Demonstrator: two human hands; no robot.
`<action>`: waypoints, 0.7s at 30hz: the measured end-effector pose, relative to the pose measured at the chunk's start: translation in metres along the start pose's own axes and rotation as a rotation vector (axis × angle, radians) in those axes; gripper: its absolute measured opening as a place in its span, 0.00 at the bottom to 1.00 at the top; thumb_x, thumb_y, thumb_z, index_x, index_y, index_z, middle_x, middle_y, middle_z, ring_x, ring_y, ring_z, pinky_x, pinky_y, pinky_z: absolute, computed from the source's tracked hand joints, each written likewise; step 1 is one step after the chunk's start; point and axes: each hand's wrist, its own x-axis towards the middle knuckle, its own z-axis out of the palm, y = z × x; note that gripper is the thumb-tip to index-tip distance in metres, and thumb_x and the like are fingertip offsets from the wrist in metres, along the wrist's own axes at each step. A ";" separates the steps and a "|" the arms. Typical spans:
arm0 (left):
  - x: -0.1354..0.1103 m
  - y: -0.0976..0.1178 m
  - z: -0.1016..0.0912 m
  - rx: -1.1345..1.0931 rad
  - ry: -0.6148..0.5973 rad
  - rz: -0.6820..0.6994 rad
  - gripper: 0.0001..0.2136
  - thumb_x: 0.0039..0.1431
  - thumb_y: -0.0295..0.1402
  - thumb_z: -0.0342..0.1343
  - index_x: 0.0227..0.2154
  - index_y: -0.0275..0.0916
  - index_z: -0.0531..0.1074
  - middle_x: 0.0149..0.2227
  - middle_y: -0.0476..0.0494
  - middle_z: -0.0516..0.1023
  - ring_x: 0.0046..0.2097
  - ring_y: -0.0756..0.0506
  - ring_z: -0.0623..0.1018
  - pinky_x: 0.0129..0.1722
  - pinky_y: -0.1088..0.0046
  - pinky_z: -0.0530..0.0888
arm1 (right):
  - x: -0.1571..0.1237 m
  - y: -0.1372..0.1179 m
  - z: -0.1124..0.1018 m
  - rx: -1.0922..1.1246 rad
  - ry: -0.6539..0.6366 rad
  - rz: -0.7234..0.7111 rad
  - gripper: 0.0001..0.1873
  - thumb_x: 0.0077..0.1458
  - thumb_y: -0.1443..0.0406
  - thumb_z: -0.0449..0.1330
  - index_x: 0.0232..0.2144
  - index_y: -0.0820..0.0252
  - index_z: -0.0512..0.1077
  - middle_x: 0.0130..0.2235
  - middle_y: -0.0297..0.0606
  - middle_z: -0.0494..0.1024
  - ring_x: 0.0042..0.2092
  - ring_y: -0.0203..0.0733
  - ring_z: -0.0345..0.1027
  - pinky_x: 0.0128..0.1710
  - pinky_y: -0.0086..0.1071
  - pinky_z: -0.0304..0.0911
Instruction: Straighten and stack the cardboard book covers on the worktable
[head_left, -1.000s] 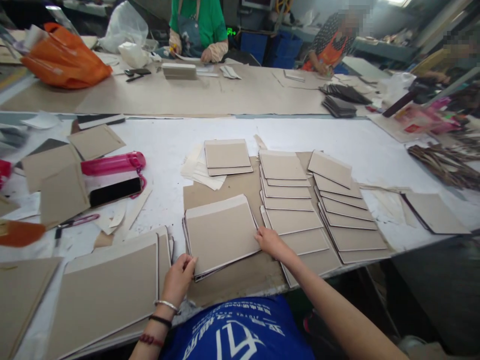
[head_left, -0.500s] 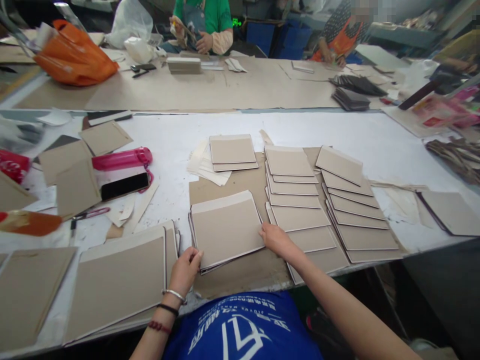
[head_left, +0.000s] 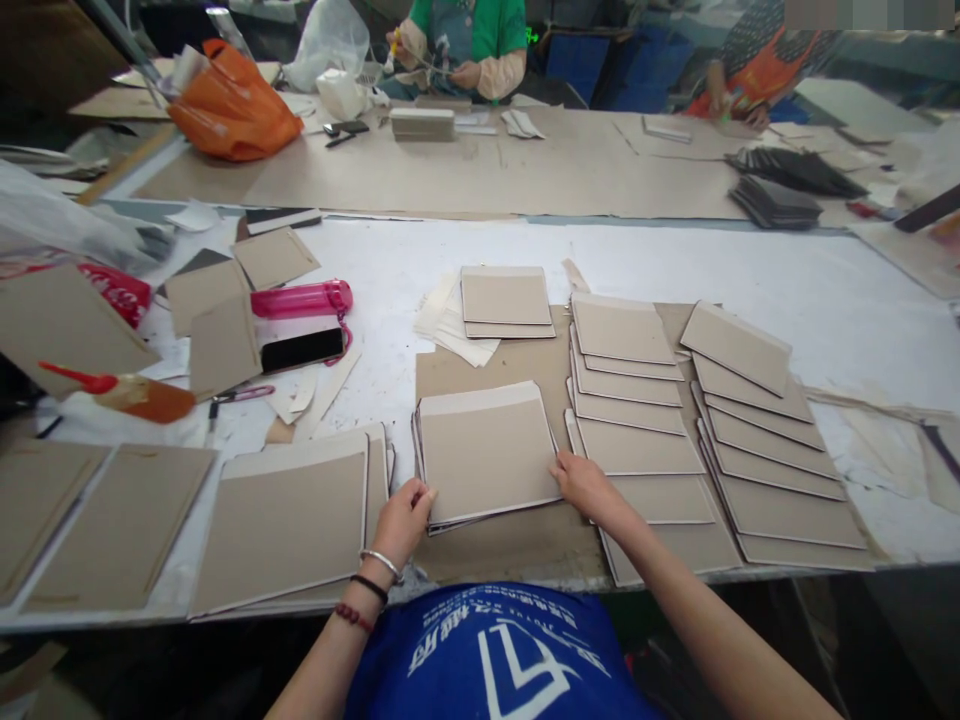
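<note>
The left hand point(head_left: 405, 518) pinches the near left corner of a small stack of grey boards point(head_left: 487, 452), fingers curled and closed on the stack's edge. The right hand point(head_left: 589, 485) rests at the stack's right edge, about 3 o'clock from it, fingers together and flat against the side — not wrapped around anything. The stack lies on a brown cardboard sheet point(head_left: 487, 365) at the near middle of the white table point(head_left: 825, 290).

In the last second both hands have kept their places on the stack, and the stack has not left its spot. Only the view has swung a little to the left. So the stack seems to be getting squared up, not carried off.

At 3 o'clock lie two fanned rows of boards point(head_left: 637, 400). At 9 o'clock are bigger boards point(head_left: 281, 520). At 10 o'clock sit a pink bottle point(head_left: 300, 299) and a black phone point(head_left: 302, 350).
</note>
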 end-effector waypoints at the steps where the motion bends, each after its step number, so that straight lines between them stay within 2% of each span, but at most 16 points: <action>1: 0.000 0.001 0.000 0.004 -0.001 -0.002 0.10 0.47 0.40 0.45 0.17 0.41 0.59 0.14 0.54 0.64 0.22 0.49 0.66 0.25 0.74 0.61 | 0.000 0.000 0.000 -0.001 0.003 0.001 0.10 0.56 0.66 0.47 0.37 0.64 0.66 0.38 0.47 0.74 0.41 0.44 0.67 0.34 0.29 0.52; 16: 0.002 -0.001 0.000 0.045 -0.018 0.005 0.12 0.46 0.43 0.43 0.16 0.42 0.57 0.14 0.53 0.63 0.22 0.48 0.66 0.25 0.74 0.60 | -0.007 -0.002 0.001 0.018 0.057 -0.002 0.10 0.55 0.67 0.47 0.37 0.64 0.66 0.38 0.45 0.74 0.42 0.42 0.67 0.37 0.29 0.55; 21: 0.003 -0.001 0.001 0.038 -0.039 -0.019 0.11 0.47 0.43 0.42 0.17 0.42 0.57 0.14 0.54 0.63 0.21 0.48 0.67 0.25 0.74 0.62 | -0.005 -0.002 0.002 0.034 0.041 0.003 0.11 0.55 0.67 0.48 0.38 0.64 0.67 0.40 0.47 0.74 0.43 0.43 0.67 0.38 0.29 0.56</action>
